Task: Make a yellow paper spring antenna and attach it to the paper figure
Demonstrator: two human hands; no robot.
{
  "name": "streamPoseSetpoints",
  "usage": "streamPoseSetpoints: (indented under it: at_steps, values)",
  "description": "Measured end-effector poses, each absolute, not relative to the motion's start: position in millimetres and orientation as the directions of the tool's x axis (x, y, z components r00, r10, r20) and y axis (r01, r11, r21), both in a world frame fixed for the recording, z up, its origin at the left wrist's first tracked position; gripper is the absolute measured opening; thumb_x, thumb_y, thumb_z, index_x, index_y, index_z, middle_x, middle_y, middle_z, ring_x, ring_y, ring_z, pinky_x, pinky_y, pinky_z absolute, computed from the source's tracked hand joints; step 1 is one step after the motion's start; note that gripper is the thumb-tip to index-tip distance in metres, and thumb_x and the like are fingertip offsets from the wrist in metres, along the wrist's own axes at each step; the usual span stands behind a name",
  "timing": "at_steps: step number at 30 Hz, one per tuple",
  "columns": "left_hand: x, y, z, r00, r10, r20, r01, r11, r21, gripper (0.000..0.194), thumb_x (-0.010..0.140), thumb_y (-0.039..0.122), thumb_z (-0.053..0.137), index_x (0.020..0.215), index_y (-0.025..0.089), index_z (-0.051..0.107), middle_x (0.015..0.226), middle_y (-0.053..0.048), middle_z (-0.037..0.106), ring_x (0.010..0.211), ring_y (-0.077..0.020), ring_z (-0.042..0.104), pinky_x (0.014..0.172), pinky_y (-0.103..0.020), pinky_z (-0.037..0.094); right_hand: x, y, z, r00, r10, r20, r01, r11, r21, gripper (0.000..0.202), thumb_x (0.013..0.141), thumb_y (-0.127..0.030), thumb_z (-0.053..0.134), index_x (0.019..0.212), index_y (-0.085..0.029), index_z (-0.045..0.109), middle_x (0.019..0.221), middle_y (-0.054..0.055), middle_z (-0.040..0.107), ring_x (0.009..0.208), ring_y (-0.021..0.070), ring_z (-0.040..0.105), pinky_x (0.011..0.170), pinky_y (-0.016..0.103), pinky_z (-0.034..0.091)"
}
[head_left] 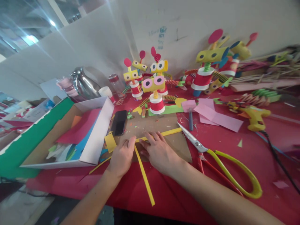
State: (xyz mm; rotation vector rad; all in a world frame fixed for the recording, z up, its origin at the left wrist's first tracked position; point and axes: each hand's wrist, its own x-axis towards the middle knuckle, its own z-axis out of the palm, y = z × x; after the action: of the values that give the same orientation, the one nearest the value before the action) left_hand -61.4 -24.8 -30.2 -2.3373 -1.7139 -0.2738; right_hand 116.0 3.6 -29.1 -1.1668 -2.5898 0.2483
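Yellow paper strips (144,178) cross at an angle under my hands. Thumb and fingers of my left hand (122,157) are closed on the strips where they meet. Another end sticks out to the left of that hand, and one hangs down toward the table's front edge. My right hand (161,154) lies with fingers spread and bent over the strip that runs to the right, its fingertips touching it. Beneath is a brown cardboard sheet (168,120). Large scissors (199,147) with yellow and red handles lie beside my right hand, blades partly over the cardboard.
Left stands an open box (90,153) of coloured paper, near a black phone (119,122). Several paper-cup robot figures (157,103) stand behind. Pink paper pieces (219,115), a grey pen-like stick (190,120) and a yellow glue gun (256,117) with its cord lie right.
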Motion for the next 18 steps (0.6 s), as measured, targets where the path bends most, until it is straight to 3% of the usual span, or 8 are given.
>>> streamPoseSetpoints:
  at_steps: [8,18]
  values:
    - [-57,-19,-29,0.167,0.950,0.265,0.956,-0.222,0.193,0.035,0.077,0.006,0.051,0.108,0.020,0.043,0.091,-0.008,0.070,0.084,-0.0242,0.067,0.070,-0.033,0.051,115,3,-27,-0.630,0.758,0.166,0.708,0.649,-0.278,0.038,0.093,-0.032,0.043,0.124,-0.015,0.055,0.137,0.015,0.044,0.124,0.0307,0.039,0.106,0.052,0.029]
    - [-48,-17,-22,0.182,0.957,0.224,0.971,-0.211,0.113,0.032,0.078,0.004,0.044,0.108,0.017,0.043,0.084,-0.010,0.068,0.078,-0.0250,0.066,0.066,-0.034,0.048,115,2,-27,-0.620,0.755,0.216,0.700,0.656,-0.282,0.034,0.093,-0.027,0.040,0.121,-0.018,0.057,0.135,0.016,0.045,0.123,0.0297,0.040,0.103,0.051,0.031]
